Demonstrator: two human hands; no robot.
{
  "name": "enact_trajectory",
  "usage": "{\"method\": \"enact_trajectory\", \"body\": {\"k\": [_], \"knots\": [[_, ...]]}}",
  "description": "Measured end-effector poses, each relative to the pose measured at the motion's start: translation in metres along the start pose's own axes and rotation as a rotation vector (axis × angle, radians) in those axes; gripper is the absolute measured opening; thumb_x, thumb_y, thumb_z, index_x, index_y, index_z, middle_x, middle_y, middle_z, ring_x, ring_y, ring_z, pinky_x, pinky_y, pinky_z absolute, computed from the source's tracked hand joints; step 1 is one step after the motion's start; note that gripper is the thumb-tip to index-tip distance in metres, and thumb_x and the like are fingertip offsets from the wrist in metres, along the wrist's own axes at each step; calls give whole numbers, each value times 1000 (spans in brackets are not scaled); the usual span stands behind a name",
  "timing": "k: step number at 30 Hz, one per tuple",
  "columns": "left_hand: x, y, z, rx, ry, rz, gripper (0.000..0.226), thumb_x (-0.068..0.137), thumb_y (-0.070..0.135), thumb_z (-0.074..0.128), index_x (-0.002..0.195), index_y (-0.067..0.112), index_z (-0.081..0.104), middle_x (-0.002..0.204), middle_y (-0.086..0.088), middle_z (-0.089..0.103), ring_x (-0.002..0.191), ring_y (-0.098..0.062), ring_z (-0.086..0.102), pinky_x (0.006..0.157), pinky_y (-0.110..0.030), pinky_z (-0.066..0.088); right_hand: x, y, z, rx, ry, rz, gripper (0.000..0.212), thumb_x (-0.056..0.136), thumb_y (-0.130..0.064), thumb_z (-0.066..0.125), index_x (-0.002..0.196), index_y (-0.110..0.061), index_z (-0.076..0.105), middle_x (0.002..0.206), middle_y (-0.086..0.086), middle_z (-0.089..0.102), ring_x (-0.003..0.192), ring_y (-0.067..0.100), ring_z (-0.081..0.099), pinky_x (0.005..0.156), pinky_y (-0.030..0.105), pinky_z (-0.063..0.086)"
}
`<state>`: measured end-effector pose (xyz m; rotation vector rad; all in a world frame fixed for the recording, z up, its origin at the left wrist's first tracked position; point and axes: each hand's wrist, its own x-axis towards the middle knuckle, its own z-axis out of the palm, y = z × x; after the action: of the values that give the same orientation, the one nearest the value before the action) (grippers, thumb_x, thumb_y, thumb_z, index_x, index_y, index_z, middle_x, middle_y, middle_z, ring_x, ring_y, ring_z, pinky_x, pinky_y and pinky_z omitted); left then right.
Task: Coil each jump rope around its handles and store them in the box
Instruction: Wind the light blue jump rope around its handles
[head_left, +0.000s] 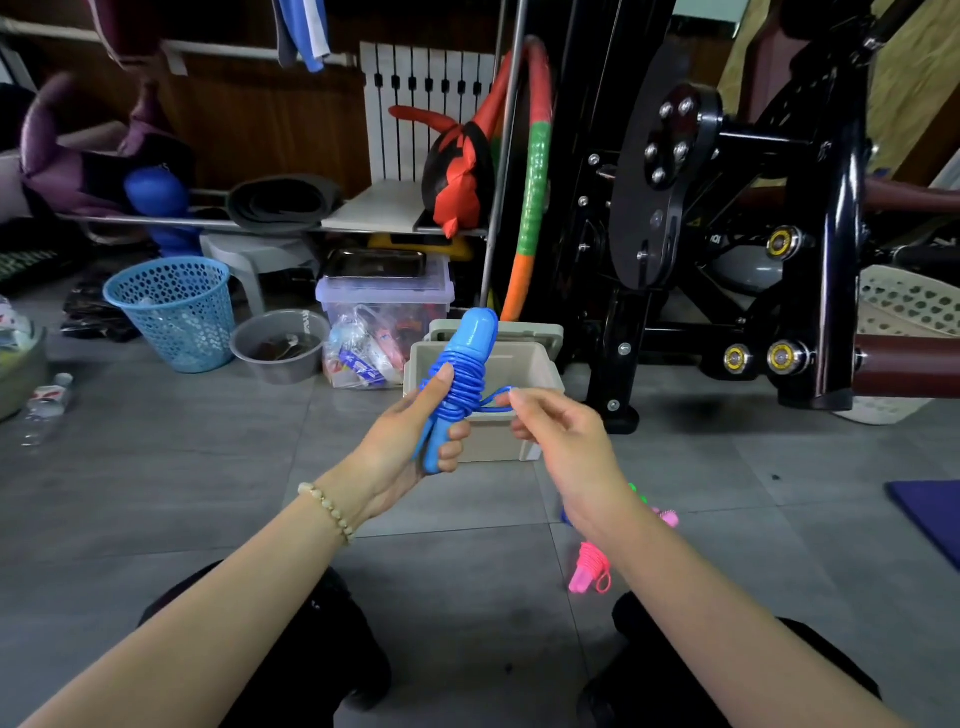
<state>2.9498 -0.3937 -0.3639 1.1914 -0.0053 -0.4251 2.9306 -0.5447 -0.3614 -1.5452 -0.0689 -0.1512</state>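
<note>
L hand grips blue jump rope w/ coils; R hand pinches its loose loop.

Blue jump rope; beige box; pink rope; grey floor tiles; lt-blue perforated basket.

Blue mesh basket beside grey bowl; clear bin; black gym machine right.

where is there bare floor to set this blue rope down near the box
Bare tiles left of the box, bordered by the grey bowl and water bottle. Crowded on its right: pink rope, black machine base.
</note>
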Motion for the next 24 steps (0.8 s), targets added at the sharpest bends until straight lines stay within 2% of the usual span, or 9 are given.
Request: {"method": "enact_trajectory", "body": {"k": [3,6,9,11,14,16,19,22,24], "knots": [[1,-4,6,-30,-36,11,49,83,53,48,112,15,59,60,-1,43,46,-11,36,44,-19,34,5,0,6,110,22,44,9,88,-9,62,92,-10,70,82,-2,68,67,3,60,65,14,49],[3,-9,4,-107,-82,-55,49,87,53,46,115,17,63,64,-3,46,49,-13,37,48,-22,36,14,4,2,-94,14,-129,7,83,-8,69,89,-6,71,92,9,66,71,12,64,69,21,51],[9,-12,-2,-119,-64,-119,52,83,53,51,114,14,63,70,-6,52,50,-16,43,50,-26,42,21,9,-9,-249,-41,-233,4,80,-9,72,84,-9,71,87,4,66,72,21,65,65,23,52],[16,-15,-6,-107,-19,-156,57,78,54,56,112,9,64,77,-8,56,52,-20,50,52,-30,48,25,14,-12,-269,-52,-241,6,79,-10,73,83,-14,71,87,0,68,70,15,67,63,19,50],[31,-14,-9,-93,29,-214,57,77,52,58,113,8,63,92,-10,63,58,-21,56,54,-32,51,35,22,-16,-228,-59,-182,9,80,-9,72,87,-14,71,90,0,70,73,10,69,64,15,50],[42,-14,-10,-2,87,-218,54,82,51,56,114,9,63,103,-11,66,61,-20,61,55,-31,54,41,29,-18,-202,-70,-132,10,82,-7,70,88,-15,69,89,0,72,73,7,70,64,14,49],[58,-21,-6,193,154,-159,54,81,57,54,118,17,56,107,-4,66,57,-13,61,55,-26,52,50,41,-19,-144,-92,-71,15,84,-3,66,85,-18,68,79,-6,73,72,5,69,68,16,52],[73,-30,-5,204,219,-122,46,84,55,52,116,23,50,101,2,64,55,-11,57,52,-21,50,62,51,-18,13,-77,5,13,86,-2,62,89,-14,68,76,-5,72,73,7,68,67,19,54],[80,-33,-5,112,180,-134,35,90,50,48,109,21,57,84,4,66,52,-11,55,51,-21,48,69,57,-18,156,-3,85,10,88,-4,61,89,-9,69,77,-1,71,71,9,66,64,20,54]]}}
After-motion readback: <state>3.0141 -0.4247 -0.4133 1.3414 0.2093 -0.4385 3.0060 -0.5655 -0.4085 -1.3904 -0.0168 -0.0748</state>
